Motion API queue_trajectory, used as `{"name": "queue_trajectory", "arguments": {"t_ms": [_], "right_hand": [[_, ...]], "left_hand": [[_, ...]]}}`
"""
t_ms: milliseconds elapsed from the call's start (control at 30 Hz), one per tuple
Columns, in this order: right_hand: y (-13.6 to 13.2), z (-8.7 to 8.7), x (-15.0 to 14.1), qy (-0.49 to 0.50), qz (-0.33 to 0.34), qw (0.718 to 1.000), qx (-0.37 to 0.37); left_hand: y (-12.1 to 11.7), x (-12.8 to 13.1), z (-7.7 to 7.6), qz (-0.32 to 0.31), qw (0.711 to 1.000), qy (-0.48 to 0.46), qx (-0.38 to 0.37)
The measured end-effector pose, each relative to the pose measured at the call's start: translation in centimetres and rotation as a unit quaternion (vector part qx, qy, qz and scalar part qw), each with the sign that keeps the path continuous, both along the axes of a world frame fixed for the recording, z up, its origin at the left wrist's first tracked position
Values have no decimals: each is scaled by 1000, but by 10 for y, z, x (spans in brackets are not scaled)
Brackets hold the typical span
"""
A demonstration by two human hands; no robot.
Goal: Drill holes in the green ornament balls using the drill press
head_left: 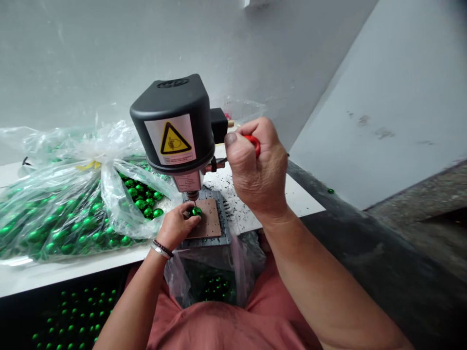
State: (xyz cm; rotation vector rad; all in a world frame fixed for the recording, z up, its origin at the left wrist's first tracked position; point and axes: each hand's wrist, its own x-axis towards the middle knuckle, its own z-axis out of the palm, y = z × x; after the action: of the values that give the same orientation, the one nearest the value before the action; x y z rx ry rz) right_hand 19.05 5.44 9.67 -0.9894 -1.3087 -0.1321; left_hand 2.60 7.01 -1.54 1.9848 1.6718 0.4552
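Observation:
A shiny green ball (197,211) is pinched between the thumb and fingers of my left hand (178,223), over a brown board (207,221) on the grey base plate of a drill press. Right above the ball is the thin drill bit (195,202), its tip at or close to the ball's top; I cannot tell how deep. My right hand (259,165) is wrapped round the red-ended lever (254,144) on the right of the drill press (171,126). The black motor cover bears a yellow warning sign.
A clear plastic bag (109,194) full of green balls lies on the white table (306,201) at left. Dark shavings litter the table by the base. Below its front edge hangs an open plastic bag (242,262) with green balls inside. More balls (73,311) show at lower left.

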Motion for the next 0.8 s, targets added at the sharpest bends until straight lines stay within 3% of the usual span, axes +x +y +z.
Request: {"name": "queue_trajectory", "arguments": {"t_ms": [267, 533, 800], "right_hand": [[-11, -7, 1, -19, -1, 1000, -24], [-30, -38, 1, -72, -21, 997, -17], [-32, -59, -5, -58, -54, 997, -5]], "left_hand": [[7, 0, -3, -60, 998, 12, 19], [6, 1, -2, -49, 999, 0, 2], [5, 2, -3, -54, 998, -3, 11]]}}
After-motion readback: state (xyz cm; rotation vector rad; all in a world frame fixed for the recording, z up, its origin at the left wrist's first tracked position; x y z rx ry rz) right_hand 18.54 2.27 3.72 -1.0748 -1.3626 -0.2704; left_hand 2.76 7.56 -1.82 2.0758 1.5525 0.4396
